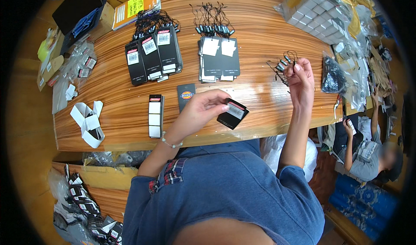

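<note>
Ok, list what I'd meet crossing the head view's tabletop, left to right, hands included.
White looped strip, narrow card stack, left hand, held black tags, right hand, clear bag of black items.

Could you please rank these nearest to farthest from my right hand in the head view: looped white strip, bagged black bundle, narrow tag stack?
1. Bagged black bundle, right of the right hand.
2. Narrow tag stack, left of centre.
3. Looped white strip, far left.
</note>
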{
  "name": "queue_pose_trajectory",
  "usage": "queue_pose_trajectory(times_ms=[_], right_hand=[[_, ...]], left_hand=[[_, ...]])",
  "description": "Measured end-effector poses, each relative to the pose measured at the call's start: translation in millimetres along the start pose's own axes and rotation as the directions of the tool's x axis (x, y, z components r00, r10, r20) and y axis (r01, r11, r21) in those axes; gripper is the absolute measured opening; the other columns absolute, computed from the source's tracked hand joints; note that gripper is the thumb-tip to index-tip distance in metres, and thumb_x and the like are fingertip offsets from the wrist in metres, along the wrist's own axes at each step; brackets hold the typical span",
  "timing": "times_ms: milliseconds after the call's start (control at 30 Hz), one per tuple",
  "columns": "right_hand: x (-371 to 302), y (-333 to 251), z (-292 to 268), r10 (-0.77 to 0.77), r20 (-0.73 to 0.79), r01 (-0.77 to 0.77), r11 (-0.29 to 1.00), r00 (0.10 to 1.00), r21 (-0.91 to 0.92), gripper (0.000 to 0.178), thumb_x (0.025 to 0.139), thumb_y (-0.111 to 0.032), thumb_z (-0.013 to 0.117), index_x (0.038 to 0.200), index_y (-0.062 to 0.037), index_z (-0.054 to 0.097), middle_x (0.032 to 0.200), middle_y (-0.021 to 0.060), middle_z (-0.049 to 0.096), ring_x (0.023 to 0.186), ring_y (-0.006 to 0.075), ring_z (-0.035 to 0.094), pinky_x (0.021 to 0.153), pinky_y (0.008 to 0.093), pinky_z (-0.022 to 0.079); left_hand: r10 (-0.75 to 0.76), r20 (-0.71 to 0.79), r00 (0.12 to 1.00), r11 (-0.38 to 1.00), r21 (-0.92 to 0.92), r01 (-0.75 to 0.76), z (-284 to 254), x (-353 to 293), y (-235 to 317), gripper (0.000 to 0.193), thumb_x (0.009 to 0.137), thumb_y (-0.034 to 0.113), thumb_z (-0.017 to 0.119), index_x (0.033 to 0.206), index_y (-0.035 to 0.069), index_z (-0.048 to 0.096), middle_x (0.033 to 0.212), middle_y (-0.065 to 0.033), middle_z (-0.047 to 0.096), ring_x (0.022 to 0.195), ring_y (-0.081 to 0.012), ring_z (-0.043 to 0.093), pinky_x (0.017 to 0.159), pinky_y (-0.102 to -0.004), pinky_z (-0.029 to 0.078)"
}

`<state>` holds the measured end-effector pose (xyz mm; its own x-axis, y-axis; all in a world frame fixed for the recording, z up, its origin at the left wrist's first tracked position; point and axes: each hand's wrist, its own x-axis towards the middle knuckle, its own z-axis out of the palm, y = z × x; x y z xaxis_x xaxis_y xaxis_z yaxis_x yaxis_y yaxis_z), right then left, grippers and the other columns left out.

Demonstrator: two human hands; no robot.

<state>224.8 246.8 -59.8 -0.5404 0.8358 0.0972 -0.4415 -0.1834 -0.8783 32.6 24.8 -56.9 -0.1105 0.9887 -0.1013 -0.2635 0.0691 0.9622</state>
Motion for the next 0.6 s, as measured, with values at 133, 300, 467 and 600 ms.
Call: queue_pose_trajectory(times_ms=[133, 300, 467, 600], right_hand=[[-28, 5, 50, -0.056, -0.001, 0.055, 0.986, 0.998, 0.157, 0.025, 0.081, -0.003, 0.056, 0.105, -0.0016, 0.052, 0.076, 0.0071, 0.057, 0.076, 0.0158, 0.055, 0.072, 0.0277, 0.043], [-43, 6, 77, -0.084, 0.055, 0.084, 0.996, 0.995, -0.008, 0.018, 0.078, 0.006, 0.056, 0.094, -0.0001, 0.054, 0.085, 0.0125, 0.062, 0.082, 0.0185, 0.060, 0.077, 0.0283, 0.046], [-34, 8, 70, -0.084, 0.041, 0.082, 0.995, 0.996, 0.057, 0.014, 0.080, 0.003, 0.055, 0.094, 0.0013, 0.058, 0.091, 0.0151, 0.062, 0.083, 0.0189, 0.060, 0.078, 0.0294, 0.046], [-13, 3, 53, -0.121, -0.113, 0.135, 0.983, 0.986, 0.122, 0.013, 0.084, -0.001, 0.054, 0.096, 0.0008, 0.058, 0.090, 0.0141, 0.062, 0.080, 0.0180, 0.058, 0.078, 0.0297, 0.047]], left_hand=[[0.159, 0.090, 0.983, 0.978, 0.121, -0.169, 22, 21, 11, 0.017, 0.081, 0.001, 0.056, 0.098, -0.002, 0.057, 0.106, -0.0080, 0.058, 0.090, -0.0121, 0.058, 0.079, -0.0240, 0.047], [0.250, 0.107, 0.962, 0.928, 0.258, -0.270, 40, 40, 18, 0.018, 0.080, -0.001, 0.056, 0.098, -0.003, 0.058, 0.103, -0.0108, 0.059, 0.085, -0.0146, 0.059, 0.073, -0.0257, 0.047], [0.181, 0.153, 0.972, 0.921, 0.320, -0.222, 39, 38, 16, 0.016, 0.081, 0.007, 0.058, 0.095, 0.000, 0.061, 0.086, -0.0057, 0.063, 0.077, -0.0099, 0.056, 0.069, -0.0243, 0.045], [0.021, 0.214, 0.977, 0.947, 0.310, -0.089, 36, 25, 5, 0.015, 0.082, 0.007, 0.058, 0.094, 0.000, 0.061, 0.083, -0.0050, 0.063, 0.076, -0.0087, 0.056, 0.069, -0.0239, 0.045]])
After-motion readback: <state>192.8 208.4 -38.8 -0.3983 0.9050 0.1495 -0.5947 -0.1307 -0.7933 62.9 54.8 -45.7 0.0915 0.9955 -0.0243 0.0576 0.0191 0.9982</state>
